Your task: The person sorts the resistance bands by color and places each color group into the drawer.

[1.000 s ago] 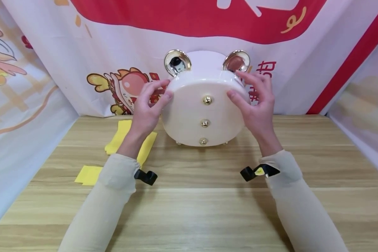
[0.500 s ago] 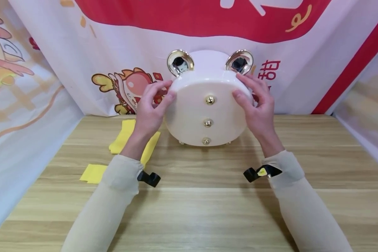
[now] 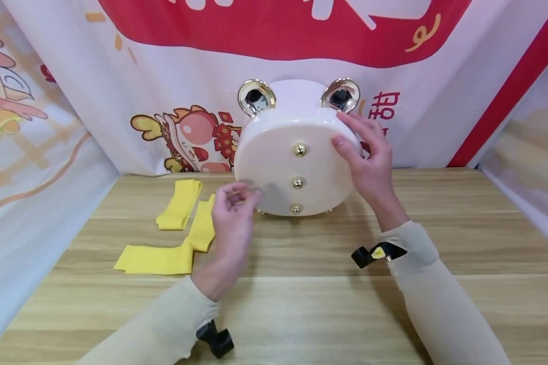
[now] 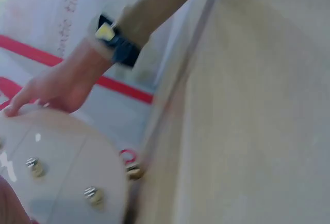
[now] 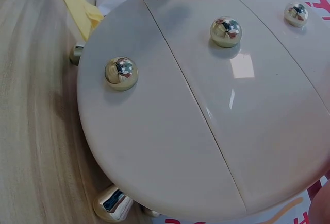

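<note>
A glossy white rounded jewelry box (image 3: 274,165) with small drawers stands on the table against the backdrop. Its front carries three gold ball knobs (image 5: 225,32), with seams between the drawers in the right wrist view. Two gold ring-like ears (image 3: 341,95) top it, and short gold feet (image 5: 112,203) hold it up. My right hand (image 3: 372,165) grips its upper right edge, thumb on the front and fingers over the top. Low at the box's left front hovers my left hand (image 3: 232,218), fingers loosely bent, with nothing visible in them; whether it touches the box I cannot tell.
Yellow folded strips (image 3: 157,259) lie on the wooden table (image 3: 301,314) left of the box, partly behind my left hand. A printed white and red cloth backdrop (image 3: 292,43) rises right behind the box, with cloth walls on both sides.
My left hand has left the box's upper left edge and moved down to its lower left front, uncovering more of the yellow strips. The right hand stays on the upper right edge.
</note>
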The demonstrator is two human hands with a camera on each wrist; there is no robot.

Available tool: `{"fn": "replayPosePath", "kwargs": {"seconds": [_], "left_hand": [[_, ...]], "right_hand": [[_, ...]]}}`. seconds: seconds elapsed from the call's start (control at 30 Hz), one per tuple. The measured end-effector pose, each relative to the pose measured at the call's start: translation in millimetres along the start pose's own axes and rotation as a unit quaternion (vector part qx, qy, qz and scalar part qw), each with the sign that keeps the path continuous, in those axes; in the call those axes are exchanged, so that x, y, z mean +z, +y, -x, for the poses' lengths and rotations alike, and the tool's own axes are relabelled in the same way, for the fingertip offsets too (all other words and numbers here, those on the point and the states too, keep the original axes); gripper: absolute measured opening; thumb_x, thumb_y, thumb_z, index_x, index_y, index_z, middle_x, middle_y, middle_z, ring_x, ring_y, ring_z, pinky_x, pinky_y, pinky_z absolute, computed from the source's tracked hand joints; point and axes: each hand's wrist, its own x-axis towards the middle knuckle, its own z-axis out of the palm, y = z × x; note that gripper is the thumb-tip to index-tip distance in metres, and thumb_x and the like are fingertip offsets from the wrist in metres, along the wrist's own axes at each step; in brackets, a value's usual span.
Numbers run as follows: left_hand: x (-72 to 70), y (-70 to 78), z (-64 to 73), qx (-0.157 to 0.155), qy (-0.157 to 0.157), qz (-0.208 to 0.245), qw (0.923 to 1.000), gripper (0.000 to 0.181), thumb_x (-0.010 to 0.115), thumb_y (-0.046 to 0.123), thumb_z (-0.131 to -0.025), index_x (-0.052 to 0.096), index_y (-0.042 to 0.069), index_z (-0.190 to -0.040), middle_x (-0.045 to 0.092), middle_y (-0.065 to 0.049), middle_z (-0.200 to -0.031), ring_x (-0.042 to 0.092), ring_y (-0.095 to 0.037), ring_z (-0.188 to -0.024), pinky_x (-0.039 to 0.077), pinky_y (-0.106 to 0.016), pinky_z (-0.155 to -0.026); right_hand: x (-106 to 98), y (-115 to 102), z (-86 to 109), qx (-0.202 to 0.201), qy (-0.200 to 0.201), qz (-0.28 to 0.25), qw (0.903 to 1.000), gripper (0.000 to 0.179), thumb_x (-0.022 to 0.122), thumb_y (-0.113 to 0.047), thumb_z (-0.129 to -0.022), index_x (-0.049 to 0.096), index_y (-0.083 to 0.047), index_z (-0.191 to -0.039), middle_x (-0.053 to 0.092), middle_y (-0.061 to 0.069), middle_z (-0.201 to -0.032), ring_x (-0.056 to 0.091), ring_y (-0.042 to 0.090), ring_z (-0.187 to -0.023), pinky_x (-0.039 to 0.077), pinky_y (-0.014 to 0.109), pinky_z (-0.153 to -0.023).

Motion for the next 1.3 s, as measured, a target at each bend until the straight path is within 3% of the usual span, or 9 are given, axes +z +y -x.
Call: {"fn": "replayPosePath", "kwargs": {"seconds": [0.13, 0.33, 0.63, 0.97, 1.3], "left_hand": [[13.0, -17.7, 15.3, -0.084, -0.021, 0.007, 0.9962, 0.033, 0.075, 0.008, -0.095, 0.062, 0.012, -0.124, 0.070, -0.004, -0.112, 0.068, -0.019, -0.087, 0.053, -0.025, -0.066], [27.1, -34.7, 22.9, -0.131, -0.044, -0.001, 0.9904, 0.035, 0.077, 0.006, -0.094, 0.062, 0.010, -0.125, 0.074, -0.013, -0.116, 0.072, -0.020, -0.076, 0.059, -0.031, -0.066], [48.8, -48.0, 17.7, -0.148, -0.017, 0.011, 0.9888, 0.036, 0.083, 0.000, -0.086, 0.068, 0.007, -0.118, 0.078, -0.017, -0.112, 0.065, -0.012, -0.054, 0.059, -0.027, -0.055], [61.8, -53.2, 17.3, -0.153, 0.009, 0.017, 0.9880, 0.033, 0.084, 0.001, -0.087, 0.068, 0.006, -0.115, 0.079, -0.017, -0.105, 0.063, -0.011, -0.050, 0.055, -0.025, -0.049], [65.4, -55.2, 16.4, -0.136, 0.025, 0.027, 0.9900, 0.031, 0.087, 0.008, -0.085, 0.068, 0.005, -0.109, 0.081, -0.015, -0.099, 0.062, -0.010, -0.046, 0.049, -0.024, -0.045]], "right_hand": [[1, 1, 0.8, -0.009, 0.008, -0.004, 0.9999, 0.040, 0.075, -0.026, -0.098, 0.073, -0.028, -0.138, 0.059, 0.000, -0.144, 0.053, 0.014, -0.132, 0.056, 0.023, -0.092], [6, 4, 0.5, -0.021, 0.013, -0.014, 0.9996, 0.040, 0.076, -0.024, -0.097, 0.074, -0.025, -0.137, 0.060, 0.002, -0.142, 0.055, 0.014, -0.129, 0.056, 0.023, -0.088], [6, 3, -0.8, -0.020, 0.025, -0.015, 0.9994, 0.041, 0.078, -0.023, -0.095, 0.074, -0.025, -0.136, 0.061, 0.001, -0.142, 0.055, 0.014, -0.128, 0.055, 0.023, -0.089], [3, 4, 1.1, -0.017, 0.016, -0.005, 0.9997, 0.041, 0.077, -0.024, -0.096, 0.074, -0.027, -0.136, 0.062, 0.001, -0.142, 0.055, 0.014, -0.128, 0.055, 0.024, -0.088], [2, 3, 1.8, -0.019, 0.016, -0.006, 0.9997, 0.041, 0.076, -0.023, -0.097, 0.073, -0.026, -0.137, 0.062, 0.002, -0.141, 0.055, 0.014, -0.127, 0.055, 0.023, -0.088]]}}
